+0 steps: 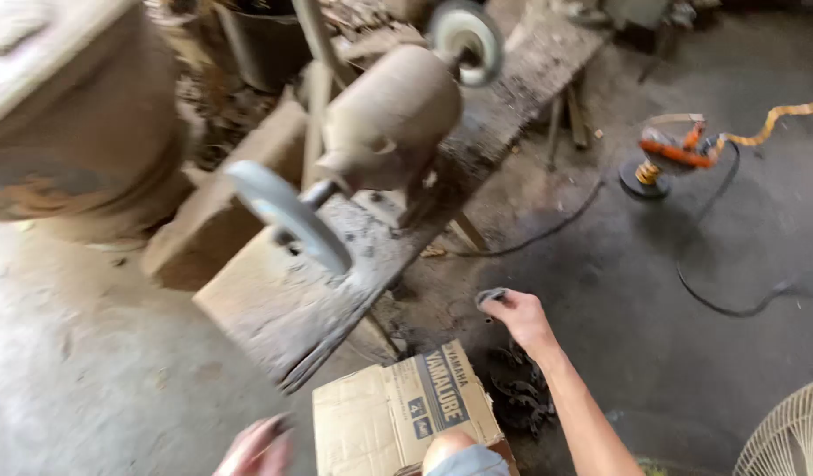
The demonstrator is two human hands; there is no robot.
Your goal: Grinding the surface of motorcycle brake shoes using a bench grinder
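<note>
Nearest the camera, one cardboard box (406, 414) is sitting between the hands, the blurred left hand (255, 448) showing no readable grip. Beyond it, the right hand (519, 316) is pinching one small grey metal piece (491, 296) at its fingertips, seemingly light, stiff and best held by its edges. Farther ahead, one bench grinder (384, 123) with two wheels is standing on a plank bench (283, 304).

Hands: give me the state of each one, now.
Left hand: at the bottom edge, blurred; cannot tell if it holds anything.
Right hand: closed on a small grey metal piece, held out over the dark floor.
</note>
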